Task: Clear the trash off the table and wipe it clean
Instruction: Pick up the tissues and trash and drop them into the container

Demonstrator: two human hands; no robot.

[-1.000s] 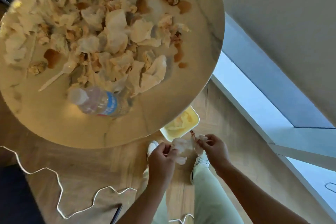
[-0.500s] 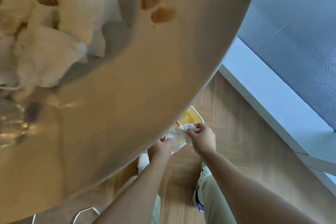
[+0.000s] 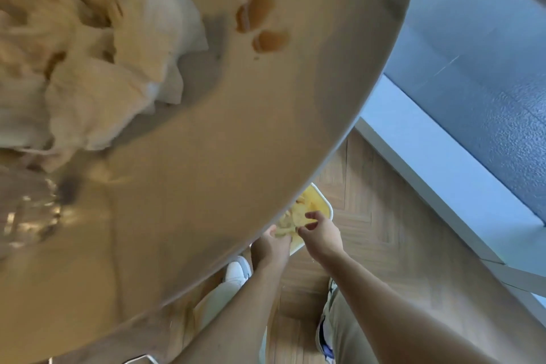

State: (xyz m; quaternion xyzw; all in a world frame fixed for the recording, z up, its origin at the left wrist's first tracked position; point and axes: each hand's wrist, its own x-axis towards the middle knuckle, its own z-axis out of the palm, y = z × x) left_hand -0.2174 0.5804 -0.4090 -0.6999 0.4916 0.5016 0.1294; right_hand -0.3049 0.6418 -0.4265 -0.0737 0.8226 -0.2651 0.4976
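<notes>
The round beige table point(image 3: 236, 186) fills most of the head view, blurred and close. Crumpled tissues point(image 3: 118, 83) are heaped on its upper left, and brown spill stains point(image 3: 269, 40) lie beside them. Below the table's edge a yellow-lined bin point(image 3: 323, 207) stands on the floor. A wad of tissue point(image 3: 288, 223) lies in the bin's mouth between my hands. My right hand point(image 3: 320, 235) hovers over the bin with its fingers apart. My left hand point(image 3: 271, 245) touches the wad, its fingertips partly hidden by the table edge.
A clear plastic bottle point(image 3: 26, 210) lies blurred at the table's left edge. My legs and a white shoe point(image 3: 236, 270) stand on the wooden floor point(image 3: 384, 216). A pale skirting and blue wall point(image 3: 472, 97) run along the right.
My hands have gone down from above the floor into the bin's mouth with the tissue wad. My right hand's fingers have spread. The camera has dipped closer to the table.
</notes>
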